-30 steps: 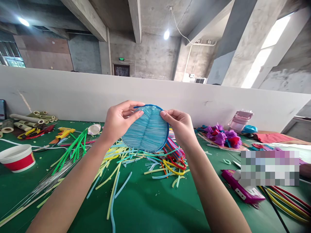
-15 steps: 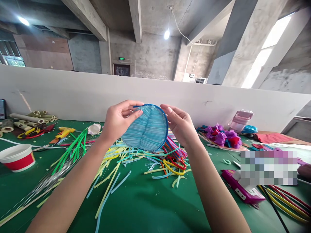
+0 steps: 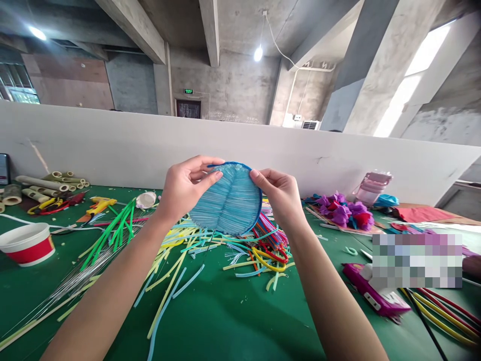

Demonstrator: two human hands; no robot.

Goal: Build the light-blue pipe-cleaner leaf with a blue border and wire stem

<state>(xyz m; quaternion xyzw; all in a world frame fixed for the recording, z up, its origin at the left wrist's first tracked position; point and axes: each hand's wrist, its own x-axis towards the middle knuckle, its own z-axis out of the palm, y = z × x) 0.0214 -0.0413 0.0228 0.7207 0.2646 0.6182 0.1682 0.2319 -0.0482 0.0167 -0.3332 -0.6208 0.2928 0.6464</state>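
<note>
A round blue leaf-shaped craft piece [image 3: 225,200] is held upright above the table, with fine ribs running off a central vein. A darker blue strip [image 3: 260,208] edges its top and right side. My left hand [image 3: 186,183] pinches the upper left rim between thumb and fingers. At the upper right, my right hand [image 3: 280,193] is closed, thumb and forefinger pressed on the edging strip. Behind and below the leaf lies a bundle of coloured pipe cleaners [image 3: 272,233], partly hidden.
Cut yellow and blue strips [image 3: 165,291] litter the green table [image 3: 233,331]. At left are a paper cup [image 3: 28,245], green stems [image 3: 116,230], a yellow glue gun [image 3: 99,205] and bamboo pieces [image 3: 48,185]. Purple crepe paper [image 3: 341,208] and a tissue pack [image 3: 376,291] lie right. A white partition [image 3: 131,145] stands behind.
My right hand's fingers have closed from a loose, parted pose into a pinch on the leaf's upper right edge. My left hand and the leaf have barely shifted.
</note>
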